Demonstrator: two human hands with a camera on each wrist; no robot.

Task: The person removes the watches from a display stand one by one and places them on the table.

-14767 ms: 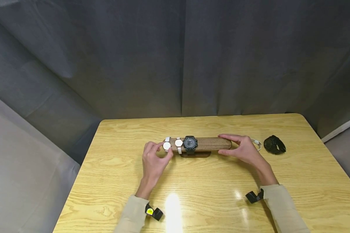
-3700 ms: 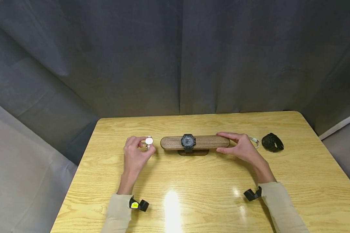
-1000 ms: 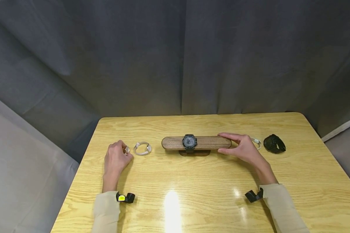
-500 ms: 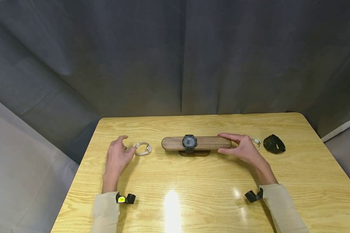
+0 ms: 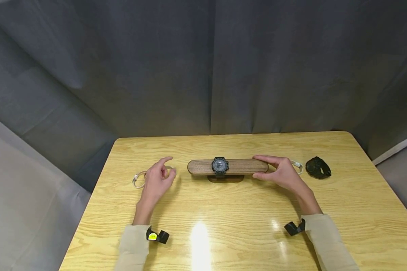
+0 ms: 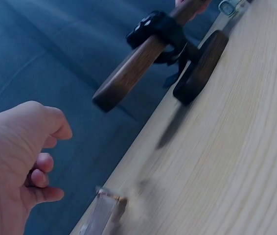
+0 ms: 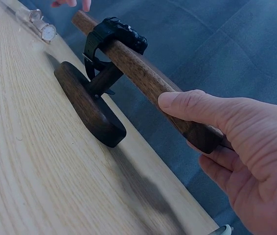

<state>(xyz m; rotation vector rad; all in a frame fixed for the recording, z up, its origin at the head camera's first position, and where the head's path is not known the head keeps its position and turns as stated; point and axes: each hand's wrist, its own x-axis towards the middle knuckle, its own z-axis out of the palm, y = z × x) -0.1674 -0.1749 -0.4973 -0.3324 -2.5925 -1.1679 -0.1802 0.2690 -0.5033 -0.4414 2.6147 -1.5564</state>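
My left hand (image 5: 157,180) hovers over the table's left part, fingers loosely bent and holding nothing. A white-strapped watch (image 5: 139,185) lies just left of it; a second light-strapped watch (image 5: 169,168) is mostly hidden behind its fingers. In the right wrist view, both pale watches show on the tabletop, one with its round white dial (image 7: 47,32) turned up. My right hand (image 5: 283,174) grips the right end of a dark wooden watch stand (image 5: 245,166), thumb on one side and fingers on the other. Around the middle of the stand's bar is a black digital watch (image 5: 220,165).
Beyond my right hand lie a white-strapped watch (image 5: 297,166), partly hidden, and a black chunky watch (image 5: 318,168). The wooden table (image 5: 244,222) backs onto a dark grey curtain (image 5: 162,75).
Two pale watches have left the bar, carried by my left hand to the table's left. My left hand has since let go and moved back rightward. My right hand keeps its grip.
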